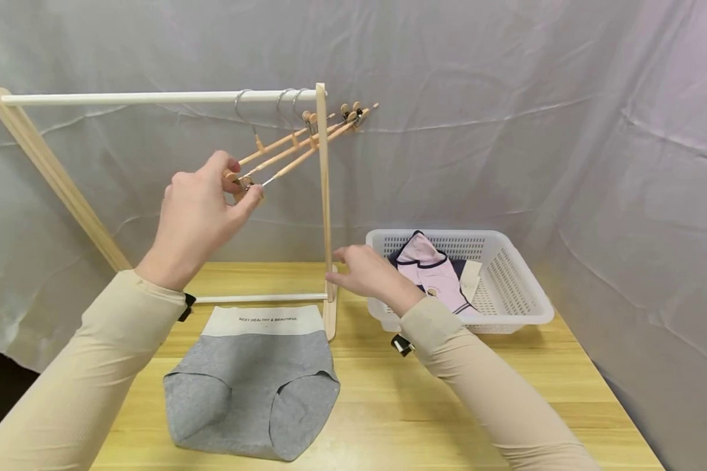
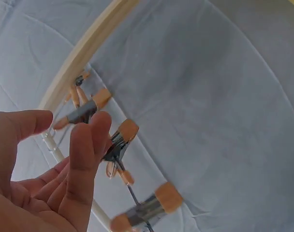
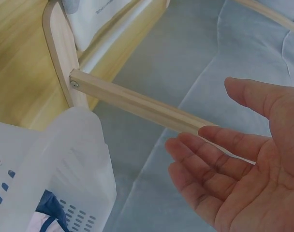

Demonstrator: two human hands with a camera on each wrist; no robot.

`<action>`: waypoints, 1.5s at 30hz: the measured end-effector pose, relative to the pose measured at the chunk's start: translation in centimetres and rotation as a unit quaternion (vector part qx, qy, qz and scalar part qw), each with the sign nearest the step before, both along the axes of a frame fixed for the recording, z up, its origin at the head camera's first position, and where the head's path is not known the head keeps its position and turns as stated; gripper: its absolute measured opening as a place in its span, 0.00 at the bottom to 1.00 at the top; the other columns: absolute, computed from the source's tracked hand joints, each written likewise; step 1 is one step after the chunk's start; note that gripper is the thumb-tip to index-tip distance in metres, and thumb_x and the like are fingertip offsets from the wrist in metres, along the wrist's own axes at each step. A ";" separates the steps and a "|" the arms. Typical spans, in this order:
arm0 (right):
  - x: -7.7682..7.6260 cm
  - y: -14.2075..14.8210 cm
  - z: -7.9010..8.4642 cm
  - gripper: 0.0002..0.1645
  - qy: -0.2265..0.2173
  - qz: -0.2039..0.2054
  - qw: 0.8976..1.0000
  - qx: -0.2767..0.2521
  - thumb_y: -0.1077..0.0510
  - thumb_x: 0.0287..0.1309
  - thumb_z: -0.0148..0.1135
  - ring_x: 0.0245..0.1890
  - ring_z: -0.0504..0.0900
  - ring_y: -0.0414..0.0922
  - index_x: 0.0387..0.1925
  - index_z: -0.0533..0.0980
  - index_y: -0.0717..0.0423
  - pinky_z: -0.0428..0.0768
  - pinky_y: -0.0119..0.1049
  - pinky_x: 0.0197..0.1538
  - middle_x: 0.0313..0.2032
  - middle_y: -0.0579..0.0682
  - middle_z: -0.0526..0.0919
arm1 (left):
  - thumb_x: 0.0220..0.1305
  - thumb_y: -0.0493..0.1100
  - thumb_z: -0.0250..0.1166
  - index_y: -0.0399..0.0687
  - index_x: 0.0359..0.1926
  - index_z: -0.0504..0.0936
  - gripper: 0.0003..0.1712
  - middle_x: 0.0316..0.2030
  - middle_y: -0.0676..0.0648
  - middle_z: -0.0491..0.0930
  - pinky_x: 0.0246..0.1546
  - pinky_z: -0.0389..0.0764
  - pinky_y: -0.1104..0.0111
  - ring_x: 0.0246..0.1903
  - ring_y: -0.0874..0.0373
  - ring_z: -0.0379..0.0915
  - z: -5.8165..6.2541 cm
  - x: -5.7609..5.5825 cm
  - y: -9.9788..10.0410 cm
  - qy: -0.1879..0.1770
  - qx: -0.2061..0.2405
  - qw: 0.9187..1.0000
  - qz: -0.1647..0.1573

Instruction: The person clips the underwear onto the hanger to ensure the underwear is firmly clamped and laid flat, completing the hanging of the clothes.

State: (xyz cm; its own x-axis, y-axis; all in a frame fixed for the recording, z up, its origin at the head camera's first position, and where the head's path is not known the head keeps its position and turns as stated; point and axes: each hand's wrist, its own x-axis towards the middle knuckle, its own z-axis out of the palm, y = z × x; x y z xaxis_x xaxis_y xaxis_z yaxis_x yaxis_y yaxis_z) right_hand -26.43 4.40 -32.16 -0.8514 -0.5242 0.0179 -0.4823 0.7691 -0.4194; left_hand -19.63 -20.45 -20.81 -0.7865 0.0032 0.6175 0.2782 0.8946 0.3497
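Three hangers (image 1: 297, 161) are dangling from the rail (image 1: 129, 98) beside the right post (image 1: 324, 196); the left hand (image 1: 197, 206) is reaching round their near clips (image 2: 120, 140), partly hiding them, thumb and fingers parted; the right hand (image 1: 371, 271) is hovering, fingers loosely extended, by the post; whether either is touching, I cannot tell; its wrist is covering some basket (image 1: 542, 311) rim; a gap is separating basket from briefs (image 1: 250, 386); the head view is cropping the table's (image 1: 448, 412) front.
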 end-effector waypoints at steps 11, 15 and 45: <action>-0.4 -0.1 0.1 0.37 0.007 0.005 1.000 -0.004 0.44 0.75 0.66 0.69 0.81 0.54 0.73 0.73 0.63 0.78 0.48 0.72 0.66 0.60 0.84 | 0.73 0.53 0.67 0.45 0.54 0.84 0.19 0.35 0.42 0.88 0.30 0.75 0.49 0.30 0.41 0.80 0.5 -0.4 1.2 -0.027 -0.050 0.998 0.015; -0.4 -0.2 0.3 0.38 0.003 0.006 1.000 -0.001 0.44 0.75 0.66 0.69 0.82 0.54 0.74 0.72 0.62 0.78 0.48 0.72 0.66 0.59 0.84 | 0.74 0.53 0.66 0.46 0.54 0.84 0.18 0.33 0.43 0.85 0.26 0.71 0.55 0.27 0.45 0.75 0.8 -0.7 1.5 -0.045 -0.068 0.997 0.011; -0.2 -0.5 0.7 0.37 -0.005 0.006 1.000 0.002 0.45 0.75 0.66 0.68 0.82 0.54 0.75 0.72 0.60 0.79 0.49 0.71 0.66 0.59 0.84 | 0.64 0.39 0.56 0.46 0.29 0.90 0.15 0.20 0.48 0.82 0.31 0.67 0.60 0.25 0.49 0.76 1.9 -1.4 2.7 -0.054 -0.050 0.997 -0.030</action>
State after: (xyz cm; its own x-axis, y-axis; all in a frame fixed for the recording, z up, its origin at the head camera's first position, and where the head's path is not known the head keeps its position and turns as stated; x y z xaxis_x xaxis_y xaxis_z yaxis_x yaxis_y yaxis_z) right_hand -26.67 3.90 -31.42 -0.8456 -0.5338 0.0079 -0.4869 0.7650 -0.4216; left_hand -21.07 -17.78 -18.94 -0.8453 0.1085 0.5232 0.2971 0.9093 0.2914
